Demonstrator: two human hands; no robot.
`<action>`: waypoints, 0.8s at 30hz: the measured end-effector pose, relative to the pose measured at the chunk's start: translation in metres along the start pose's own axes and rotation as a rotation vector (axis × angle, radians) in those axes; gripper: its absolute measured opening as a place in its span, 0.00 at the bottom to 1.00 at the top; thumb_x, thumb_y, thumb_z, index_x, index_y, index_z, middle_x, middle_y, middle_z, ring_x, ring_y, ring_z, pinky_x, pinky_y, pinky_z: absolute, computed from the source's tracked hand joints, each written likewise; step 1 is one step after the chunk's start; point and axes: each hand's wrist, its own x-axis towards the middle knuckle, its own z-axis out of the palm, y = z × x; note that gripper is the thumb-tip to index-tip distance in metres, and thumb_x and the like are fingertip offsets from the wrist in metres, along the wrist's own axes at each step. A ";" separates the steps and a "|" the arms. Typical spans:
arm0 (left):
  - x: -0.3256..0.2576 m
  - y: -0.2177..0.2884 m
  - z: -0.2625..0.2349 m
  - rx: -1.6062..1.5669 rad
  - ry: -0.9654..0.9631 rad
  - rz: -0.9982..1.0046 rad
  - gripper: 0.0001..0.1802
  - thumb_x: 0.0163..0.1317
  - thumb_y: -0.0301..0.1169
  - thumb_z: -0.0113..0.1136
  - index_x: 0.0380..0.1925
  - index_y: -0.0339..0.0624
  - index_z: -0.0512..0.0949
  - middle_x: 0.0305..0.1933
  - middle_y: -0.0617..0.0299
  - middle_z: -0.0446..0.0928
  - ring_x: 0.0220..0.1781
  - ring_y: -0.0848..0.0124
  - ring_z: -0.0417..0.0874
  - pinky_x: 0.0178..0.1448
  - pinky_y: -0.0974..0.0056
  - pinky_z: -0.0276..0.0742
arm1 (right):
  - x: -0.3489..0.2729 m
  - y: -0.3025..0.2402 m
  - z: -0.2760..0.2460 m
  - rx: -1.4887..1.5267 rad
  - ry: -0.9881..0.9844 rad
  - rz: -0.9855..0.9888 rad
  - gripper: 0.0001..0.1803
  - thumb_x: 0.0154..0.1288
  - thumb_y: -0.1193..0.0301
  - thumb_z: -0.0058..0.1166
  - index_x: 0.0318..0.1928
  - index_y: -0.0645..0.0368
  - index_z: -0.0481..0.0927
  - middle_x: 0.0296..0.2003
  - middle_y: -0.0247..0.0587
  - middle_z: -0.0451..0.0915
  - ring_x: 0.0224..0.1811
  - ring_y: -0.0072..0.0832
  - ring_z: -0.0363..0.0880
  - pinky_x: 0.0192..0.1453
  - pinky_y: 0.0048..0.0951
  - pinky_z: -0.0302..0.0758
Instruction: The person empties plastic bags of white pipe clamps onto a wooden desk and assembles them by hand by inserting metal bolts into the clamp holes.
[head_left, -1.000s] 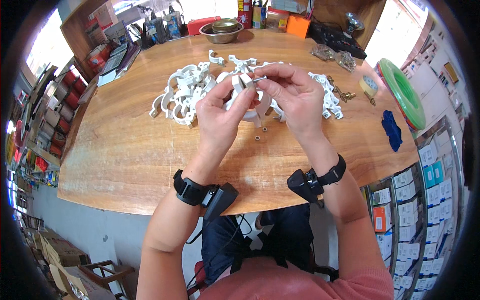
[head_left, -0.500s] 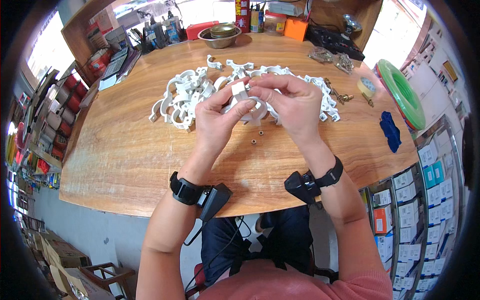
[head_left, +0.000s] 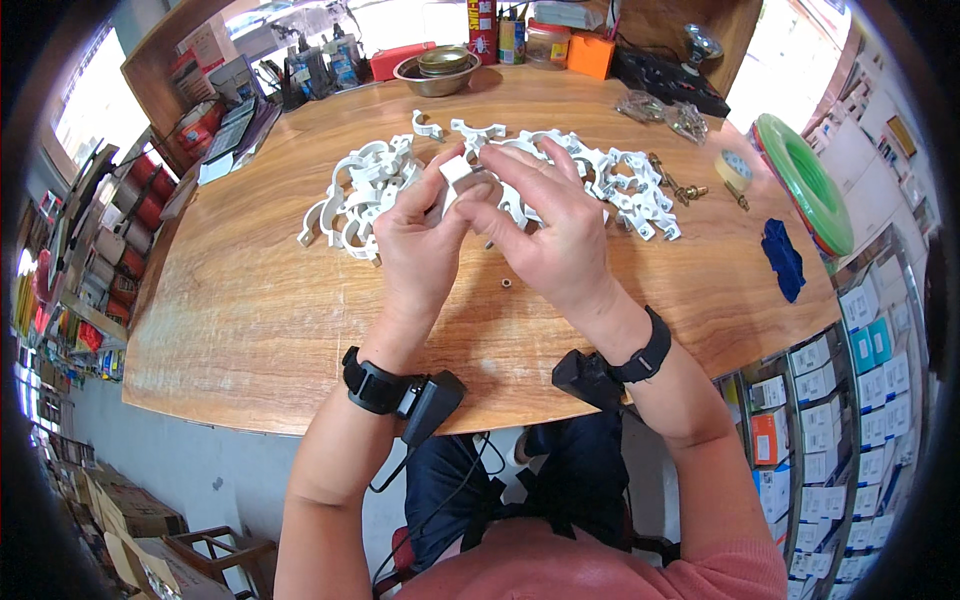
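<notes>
Wood-grained and scuffed pale toward its left side, a desk (head_left: 230, 330) fills the middle of the view, with nested metal bowls (head_left: 437, 75) near its far edge and shelving with small boxes (head_left: 820, 440) to the right. Loose white clamps (head_left: 375, 180) lie heaped beyond the hands, and more spread toward some brass-coloured fasteners (head_left: 690, 192) and a roll of tape (head_left: 734, 170).

One white pipe clamp (head_left: 457, 170) is up off the desktop, between the two hands. The left hand (head_left: 418, 245) pinches it between thumb and fingers; the right hand (head_left: 560, 225) closes in from the other side, its thumb and forefinger bent around the near part of the clamp. Whether those right fingertips grip it or some small piece of hardware, I cannot tell, since they cover much of it. A small nut (head_left: 506, 283) lies on the desk just below.

By its look, the clamp is moulded plastic: light, fairly stiff, perhaps springy across its curve, smooth enough to turn under a loose pinch, and unlikely to break in ordinary handling. Its squared, flat-faced end seems the steadiest place to hold, with thumb and finger on opposite faces; the curved band would probably roll or flex more.
</notes>
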 end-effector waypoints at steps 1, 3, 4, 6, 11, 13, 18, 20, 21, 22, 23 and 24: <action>-0.001 -0.001 0.000 0.001 0.002 0.000 0.22 0.53 0.21 0.56 0.50 0.31 0.68 0.40 0.58 0.75 0.38 0.76 0.76 0.41 0.74 0.73 | 0.001 -0.001 0.000 -0.030 0.012 -0.026 0.15 0.50 0.67 0.57 0.37 0.64 0.78 0.34 0.47 0.78 0.35 0.32 0.78 0.54 0.41 0.62; -0.004 -0.004 0.001 0.001 -0.073 -0.056 0.23 0.53 0.20 0.55 0.51 0.30 0.65 0.44 0.56 0.73 0.43 0.75 0.75 0.44 0.73 0.72 | 0.001 0.000 0.000 -0.061 0.023 -0.052 0.16 0.49 0.67 0.58 0.36 0.65 0.77 0.34 0.48 0.78 0.35 0.33 0.78 0.52 0.39 0.65; -0.005 -0.002 0.004 -0.001 -0.073 -0.057 0.23 0.53 0.20 0.55 0.51 0.30 0.65 0.44 0.56 0.73 0.43 0.75 0.75 0.44 0.73 0.72 | 0.000 0.002 0.000 0.065 -0.012 0.158 0.16 0.49 0.68 0.58 0.37 0.66 0.77 0.34 0.47 0.78 0.35 0.32 0.78 0.47 0.35 0.69; -0.005 0.005 0.009 0.241 -0.129 0.094 0.24 0.55 0.24 0.54 0.53 0.29 0.63 0.46 0.56 0.72 0.45 0.76 0.73 0.45 0.73 0.70 | -0.001 0.011 0.003 0.395 -0.029 0.463 0.14 0.53 0.70 0.55 0.38 0.67 0.75 0.32 0.45 0.79 0.33 0.26 0.77 0.33 0.25 0.74; -0.002 0.001 0.003 -0.324 -0.117 -0.190 0.23 0.59 0.33 0.51 0.53 0.33 0.65 0.41 0.60 0.73 0.38 0.79 0.72 0.41 0.75 0.68 | 0.006 0.007 -0.004 0.668 -0.058 0.650 0.12 0.56 0.72 0.53 0.39 0.67 0.75 0.32 0.43 0.79 0.35 0.20 0.76 0.37 0.19 0.73; 0.000 0.001 -0.003 -0.180 -0.068 -0.202 0.19 0.59 0.32 0.52 0.48 0.33 0.70 0.41 0.59 0.73 0.38 0.79 0.71 0.42 0.75 0.67 | 0.005 0.005 -0.005 0.691 -0.048 0.614 0.12 0.56 0.73 0.53 0.39 0.67 0.75 0.33 0.43 0.79 0.35 0.20 0.76 0.39 0.18 0.72; 0.004 -0.004 -0.005 0.265 -0.015 0.203 0.14 0.59 0.30 0.51 0.43 0.33 0.73 0.42 0.59 0.72 0.41 0.77 0.72 0.44 0.75 0.68 | 0.005 0.004 -0.005 0.745 -0.063 0.616 0.11 0.56 0.74 0.52 0.40 0.66 0.75 0.34 0.43 0.79 0.37 0.20 0.76 0.42 0.18 0.71; 0.002 0.000 0.000 -0.179 -0.047 -0.085 0.15 0.58 0.32 0.53 0.43 0.34 0.73 0.41 0.61 0.73 0.40 0.78 0.72 0.42 0.75 0.69 | 0.004 0.006 -0.002 0.772 -0.055 0.566 0.11 0.57 0.74 0.52 0.40 0.65 0.75 0.35 0.40 0.79 0.37 0.21 0.76 0.42 0.18 0.71; 0.001 -0.001 -0.001 -0.178 -0.046 -0.085 0.15 0.58 0.32 0.53 0.43 0.34 0.73 0.41 0.61 0.73 0.40 0.78 0.72 0.42 0.75 0.69 | 0.003 0.007 -0.001 0.773 -0.056 0.567 0.11 0.57 0.74 0.52 0.40 0.65 0.75 0.35 0.40 0.79 0.37 0.21 0.76 0.42 0.18 0.71; 0.001 -0.001 -0.003 -0.221 -0.058 -0.181 0.15 0.58 0.33 0.53 0.42 0.35 0.73 0.40 0.62 0.73 0.39 0.78 0.73 0.42 0.75 0.70 | 0.003 0.007 -0.001 0.757 -0.067 0.546 0.12 0.57 0.73 0.52 0.41 0.65 0.75 0.37 0.40 0.78 0.39 0.22 0.76 0.43 0.19 0.71; 0.000 -0.001 -0.003 -0.264 -0.071 -0.277 0.15 0.59 0.34 0.53 0.42 0.35 0.73 0.39 0.63 0.74 0.38 0.79 0.73 0.41 0.75 0.70 | 0.003 0.008 0.000 0.741 -0.078 0.526 0.12 0.57 0.72 0.51 0.41 0.64 0.75 0.39 0.40 0.78 0.40 0.22 0.75 0.44 0.19 0.70; 0.000 -0.002 -0.004 -0.262 -0.070 -0.277 0.15 0.59 0.34 0.53 0.42 0.35 0.73 0.39 0.63 0.74 0.38 0.79 0.73 0.41 0.75 0.70 | 0.003 0.009 0.001 0.743 -0.078 0.526 0.12 0.57 0.72 0.51 0.41 0.64 0.75 0.39 0.40 0.78 0.40 0.22 0.75 0.44 0.19 0.70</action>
